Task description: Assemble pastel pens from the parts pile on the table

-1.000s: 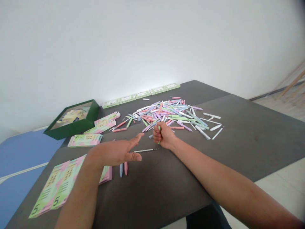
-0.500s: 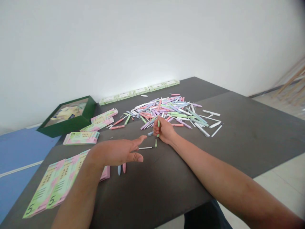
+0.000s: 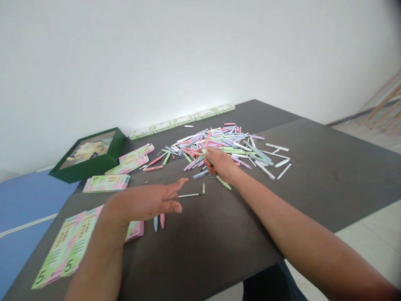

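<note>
My right hand (image 3: 221, 162) is closed around a light green pen barrel (image 3: 204, 151) at the near edge of the pen pile (image 3: 216, 144). Just below its wrist, a pointed green pen piece (image 3: 224, 182) lies on the dark table. My left hand (image 3: 156, 200) hovers with fingers apart and nothing in them. Beyond its fingertips are a thin white refill (image 3: 189, 195) with a dark tip and a short green pen part (image 3: 203, 189). Beneath it the ends of a blue pen (image 3: 156, 223) and a pink pen (image 3: 162, 220) show, the rest hidden by the hand.
Pink-and-green printed cartons (image 3: 67, 246) lie at the left, partly behind my left forearm; others (image 3: 108, 182) lie farther back. A green box (image 3: 90, 161) holding a crumpled pale item stands at the far left. Several small light green boxes (image 3: 184, 120) line the wall.
The green barrel in my right hand has gone from upright to tilted. A green pen piece now shows on the table below that hand. My left hand has shifted slightly left.
</note>
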Available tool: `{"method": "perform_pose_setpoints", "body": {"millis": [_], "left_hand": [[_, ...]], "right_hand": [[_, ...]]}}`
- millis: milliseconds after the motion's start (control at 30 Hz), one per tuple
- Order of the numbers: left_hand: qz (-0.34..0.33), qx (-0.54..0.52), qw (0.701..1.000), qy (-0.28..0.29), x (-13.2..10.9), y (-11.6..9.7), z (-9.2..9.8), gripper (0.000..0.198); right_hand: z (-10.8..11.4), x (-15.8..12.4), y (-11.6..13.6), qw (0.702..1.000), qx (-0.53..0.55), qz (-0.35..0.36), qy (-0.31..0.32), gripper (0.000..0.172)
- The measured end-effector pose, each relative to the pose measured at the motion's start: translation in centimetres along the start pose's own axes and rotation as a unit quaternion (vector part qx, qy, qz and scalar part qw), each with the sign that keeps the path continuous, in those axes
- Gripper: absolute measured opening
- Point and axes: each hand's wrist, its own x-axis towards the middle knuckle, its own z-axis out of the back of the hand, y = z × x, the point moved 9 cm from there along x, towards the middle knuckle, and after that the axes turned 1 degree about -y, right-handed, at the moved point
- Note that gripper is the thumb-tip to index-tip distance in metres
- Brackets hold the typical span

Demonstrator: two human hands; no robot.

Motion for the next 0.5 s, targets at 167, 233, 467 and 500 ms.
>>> {"method": "perform_pose_setpoints", "body": {"millis": [167, 233, 467, 500], "left_hand": [[0.029, -0.028, 0.999, -0.017, -0.8, 1.3, 0.5, 0.08], [0.035, -0.02, 0.999, -0.026, -0.9, 1.5, 0.6, 0.08], [-0.006, -0.022, 0.999, -0.043, 0.1, 1.2, 0.3, 0.082], [-0.009, -0.025, 0.999, -0.045, 0.1, 1.3, 0.1, 0.08]], "right_hand": [[-4.0, -2.4, 1.3, 0.935, -0.314, 0.097, 0.133, 0.019], [-7.4, -4.6, 1.0, 0.891, -0.348, 0.132, 0.262, 0.019], [-11.1, -7.8, 1.6, 0.894, -0.357, 0.167, 0.213, 0.023], [-11.2, -8.0, 1.8, 0.903, -0.343, 0.168, 0.198, 0.02]]}}
